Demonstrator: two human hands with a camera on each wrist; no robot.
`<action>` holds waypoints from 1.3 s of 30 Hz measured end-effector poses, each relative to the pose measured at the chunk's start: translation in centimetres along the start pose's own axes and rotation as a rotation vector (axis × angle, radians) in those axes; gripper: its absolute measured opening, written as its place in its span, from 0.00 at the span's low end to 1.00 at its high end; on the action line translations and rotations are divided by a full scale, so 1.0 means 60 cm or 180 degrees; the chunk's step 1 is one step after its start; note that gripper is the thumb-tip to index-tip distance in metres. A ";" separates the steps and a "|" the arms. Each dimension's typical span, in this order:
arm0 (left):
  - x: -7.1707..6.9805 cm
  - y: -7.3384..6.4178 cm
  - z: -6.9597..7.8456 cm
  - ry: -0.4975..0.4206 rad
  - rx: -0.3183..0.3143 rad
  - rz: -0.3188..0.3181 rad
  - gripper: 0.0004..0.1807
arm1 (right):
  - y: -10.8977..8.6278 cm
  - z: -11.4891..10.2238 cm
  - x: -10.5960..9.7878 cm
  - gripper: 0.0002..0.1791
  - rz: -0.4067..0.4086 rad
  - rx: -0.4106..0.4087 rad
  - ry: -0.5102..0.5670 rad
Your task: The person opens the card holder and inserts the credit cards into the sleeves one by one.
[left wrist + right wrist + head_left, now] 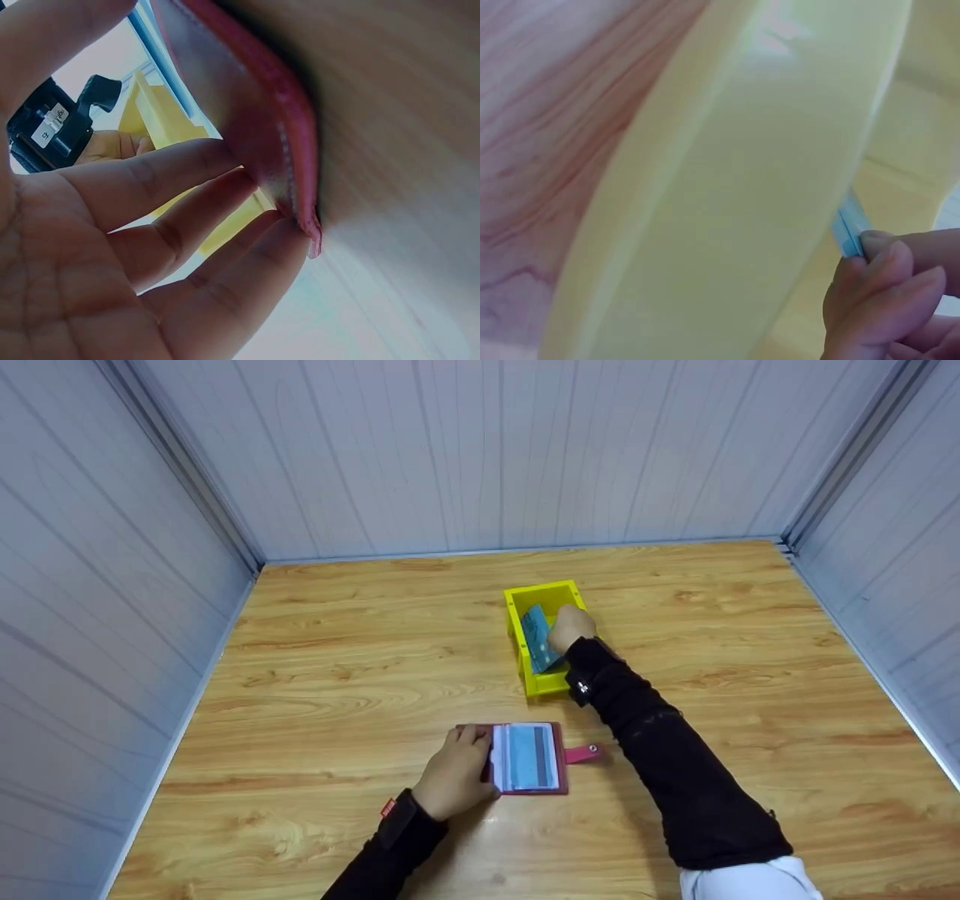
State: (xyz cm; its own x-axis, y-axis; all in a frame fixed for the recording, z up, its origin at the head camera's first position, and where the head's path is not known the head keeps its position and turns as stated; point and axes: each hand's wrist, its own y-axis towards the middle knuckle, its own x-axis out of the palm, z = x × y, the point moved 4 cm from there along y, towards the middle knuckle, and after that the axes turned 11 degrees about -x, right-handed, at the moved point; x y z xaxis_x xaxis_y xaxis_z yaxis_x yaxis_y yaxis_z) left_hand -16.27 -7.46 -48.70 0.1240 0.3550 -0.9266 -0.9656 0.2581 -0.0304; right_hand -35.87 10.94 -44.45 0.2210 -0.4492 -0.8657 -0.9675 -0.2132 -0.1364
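Observation:
An open card holder (559,757) with a red cover and clear sleeves lies on the table, a light-blue card (529,757) with a dark stripe in its right side. My left hand (454,772) holds the cover's left part, fingers at the far edge and thumb at the near edge. In the left wrist view the fingertips touch the red cover (247,112). My right hand (572,628) is inside the yellow bin (531,684) and pinches a blue card (537,634) between thumb and fingers. The right wrist view shows only that card's edge (849,225).
A pink snap strap (582,754) sticks out to the right of the card holder. Behind the holder stands the bin, its walls raised around the right hand. Pale panels (495,457) enclose the wooden table (337,660) at the back and both sides.

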 end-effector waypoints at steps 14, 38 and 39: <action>0.000 0.000 -0.002 -0.0049 -0.0043 -0.0044 0.43 | -0.008 0.003 -0.014 0.10 0.0038 0.0027 0.0259; -0.002 0.001 -0.005 -0.0052 -0.0069 -0.0028 0.42 | -0.110 0.053 -0.059 0.20 -0.0447 -0.0185 0.2547; -0.002 0.001 -0.005 -0.0058 -0.0072 -0.0032 0.42 | -0.116 0.057 -0.056 0.20 -0.0519 -0.0170 0.2661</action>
State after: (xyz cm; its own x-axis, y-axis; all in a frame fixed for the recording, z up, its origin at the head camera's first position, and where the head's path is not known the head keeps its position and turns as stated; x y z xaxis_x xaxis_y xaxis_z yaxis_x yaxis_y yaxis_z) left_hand -16.43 -7.75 -48.73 0.1378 0.3687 -0.9193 -0.9692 0.2415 -0.0484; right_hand -30.30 16.88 -42.26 0.3957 -0.8977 -0.1941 -0.9132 -0.3620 -0.1874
